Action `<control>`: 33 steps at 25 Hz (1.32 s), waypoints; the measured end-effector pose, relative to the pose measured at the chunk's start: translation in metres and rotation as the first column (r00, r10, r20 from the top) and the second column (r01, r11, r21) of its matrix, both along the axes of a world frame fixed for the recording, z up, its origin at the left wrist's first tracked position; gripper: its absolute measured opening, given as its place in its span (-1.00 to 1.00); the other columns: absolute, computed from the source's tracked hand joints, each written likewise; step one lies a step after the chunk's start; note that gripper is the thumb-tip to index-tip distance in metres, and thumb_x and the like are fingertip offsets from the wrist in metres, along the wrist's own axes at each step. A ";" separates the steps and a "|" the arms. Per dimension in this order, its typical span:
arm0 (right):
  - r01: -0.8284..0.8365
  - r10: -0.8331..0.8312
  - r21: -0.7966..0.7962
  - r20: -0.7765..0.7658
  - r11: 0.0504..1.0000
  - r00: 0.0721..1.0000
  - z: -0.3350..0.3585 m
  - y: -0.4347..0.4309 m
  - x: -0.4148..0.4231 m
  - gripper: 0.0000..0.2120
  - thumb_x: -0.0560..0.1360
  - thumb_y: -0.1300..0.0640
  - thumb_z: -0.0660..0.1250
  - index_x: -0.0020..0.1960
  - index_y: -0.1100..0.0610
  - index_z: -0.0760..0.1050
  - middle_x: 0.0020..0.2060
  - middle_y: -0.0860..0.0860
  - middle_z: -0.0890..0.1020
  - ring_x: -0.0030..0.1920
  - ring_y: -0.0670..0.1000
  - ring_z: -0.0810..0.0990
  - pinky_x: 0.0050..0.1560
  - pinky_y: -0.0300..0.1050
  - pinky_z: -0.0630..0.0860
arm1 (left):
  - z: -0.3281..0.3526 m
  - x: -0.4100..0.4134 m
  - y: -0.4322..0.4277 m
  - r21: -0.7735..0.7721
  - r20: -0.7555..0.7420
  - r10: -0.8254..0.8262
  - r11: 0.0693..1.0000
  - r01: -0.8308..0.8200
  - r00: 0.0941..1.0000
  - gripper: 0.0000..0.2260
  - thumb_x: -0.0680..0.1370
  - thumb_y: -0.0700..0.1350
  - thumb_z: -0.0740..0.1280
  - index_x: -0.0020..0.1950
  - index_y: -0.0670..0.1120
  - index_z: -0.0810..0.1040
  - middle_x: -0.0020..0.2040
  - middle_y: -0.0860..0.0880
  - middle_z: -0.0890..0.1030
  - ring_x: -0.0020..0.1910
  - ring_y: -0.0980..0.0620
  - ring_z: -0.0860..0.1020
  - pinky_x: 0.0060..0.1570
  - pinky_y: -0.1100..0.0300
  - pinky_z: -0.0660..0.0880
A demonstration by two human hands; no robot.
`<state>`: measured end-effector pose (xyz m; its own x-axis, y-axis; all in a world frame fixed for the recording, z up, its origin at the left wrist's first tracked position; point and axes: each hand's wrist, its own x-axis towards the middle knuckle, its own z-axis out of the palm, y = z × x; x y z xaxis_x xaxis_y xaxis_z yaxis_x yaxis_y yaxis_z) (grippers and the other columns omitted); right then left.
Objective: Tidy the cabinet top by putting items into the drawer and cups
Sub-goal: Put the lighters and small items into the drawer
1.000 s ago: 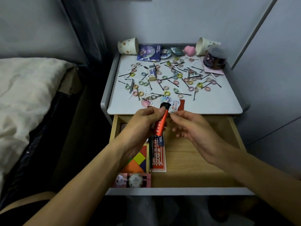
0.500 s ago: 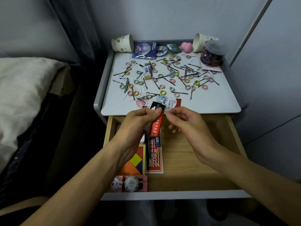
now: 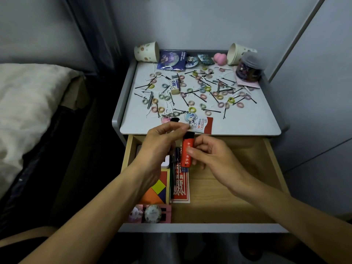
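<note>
red lighter [image 3: 186, 152] pinched mid-body by r. hand [image 3: 215, 159] over drawer [image 3: 238, 187] at 6 o'clock. judged light, stiff, slick; flat sides best gripped. l. hand [image 3: 160, 143] curled, contents unclear.

The blue packet [image 3: 172, 60] read "HONKAI STAR RAIL" in white along its right edge. The red-and-white card [image 3: 204, 125] showed an orange "W" beside small Chinese characters. Chinese characters ran down the orange-red tube [image 3: 186, 152] and, large and white, across the red card [image 3: 180, 191] in the drawer [image 3: 238, 187]; the blue mark on the eraser [image 3: 174, 85] was too small to read
</note>
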<state>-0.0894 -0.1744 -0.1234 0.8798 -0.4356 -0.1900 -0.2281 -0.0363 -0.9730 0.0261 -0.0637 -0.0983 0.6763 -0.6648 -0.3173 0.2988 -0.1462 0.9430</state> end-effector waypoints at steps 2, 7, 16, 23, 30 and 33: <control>-0.041 0.038 -0.022 -0.118 0.999 0.992 -0.012 -0.006 -0.007 -0.91 0.56 0.14 0.32 0.03 0.14 0.53 -0.21 0.00 0.67 -0.27 -0.12 0.58 -0.30 -0.30 0.47 | 0.002 0.006 0.001 0.026 0.094 0.055 0.998 -0.057 0.994 -0.85 0.59 -0.05 0.33 0.00 0.00 0.70 -0.16 -0.05 0.53 -0.25 -0.03 0.36 -0.30 0.22 0.30; 0.088 -0.092 -0.029 -0.397 0.996 0.913 -0.059 -0.026 -0.005 -0.95 0.57 0.19 0.31 -0.02 0.16 0.55 -0.26 0.07 0.60 -0.33 -0.08 0.52 -0.34 -0.30 0.45 | 0.011 0.017 0.005 -0.083 0.141 -0.007 0.996 0.019 0.990 -0.72 0.64 -0.26 0.22 0.16 0.00 0.66 -0.13 -0.07 0.55 -0.31 0.12 0.48 -0.21 0.26 0.47; 0.235 -0.204 0.028 -0.405 0.971 0.891 -0.103 -0.031 0.042 -0.94 0.53 0.31 0.34 -0.10 0.31 0.53 -0.35 0.11 0.56 -0.39 -0.02 0.48 -0.48 -0.36 0.45 | 0.010 0.030 0.014 -0.184 -0.058 0.079 0.979 -0.089 0.995 -0.55 0.61 -0.35 0.21 0.46 -0.01 0.39 -0.15 -0.15 0.58 -0.33 0.04 0.51 -0.26 0.25 0.49; 0.215 -0.209 -0.034 -0.435 0.976 0.876 -0.109 -0.035 0.047 -0.74 0.51 0.32 0.38 0.11 0.46 0.46 -0.36 0.13 0.53 -0.41 -0.01 0.50 -0.53 -0.37 0.44 | 0.007 0.032 0.011 -0.136 -0.135 0.076 0.986 -0.094 0.988 -0.78 0.62 -0.28 0.23 0.26 -0.29 0.45 -0.22 -0.06 0.65 -0.32 0.06 0.57 -0.20 0.23 0.54; 0.196 -0.240 -0.144 -0.430 0.970 0.871 -0.119 -0.037 0.047 -0.70 0.49 0.28 0.41 0.11 0.46 0.47 -0.42 0.13 0.53 -0.49 -0.03 0.47 -0.55 -0.34 0.44 | 0.007 0.032 0.014 0.056 -0.051 0.113 0.992 -0.110 0.992 -0.86 0.56 -0.13 0.37 0.07 -0.15 0.56 -0.14 -0.02 0.73 -0.22 0.01 0.53 -0.12 0.10 0.39; 0.215 -0.256 -0.144 -0.413 0.966 0.874 -0.114 -0.033 0.044 -0.71 0.50 0.25 0.40 0.11 0.43 0.47 -0.41 0.13 0.54 -0.46 0.00 0.48 -0.54 -0.31 0.45 | 0.009 0.031 0.015 0.083 -0.014 0.102 0.991 -0.101 0.995 -0.93 0.54 -0.13 0.40 -0.04 -0.11 0.55 -0.29 0.07 0.69 -0.40 0.11 0.45 -0.26 0.16 0.29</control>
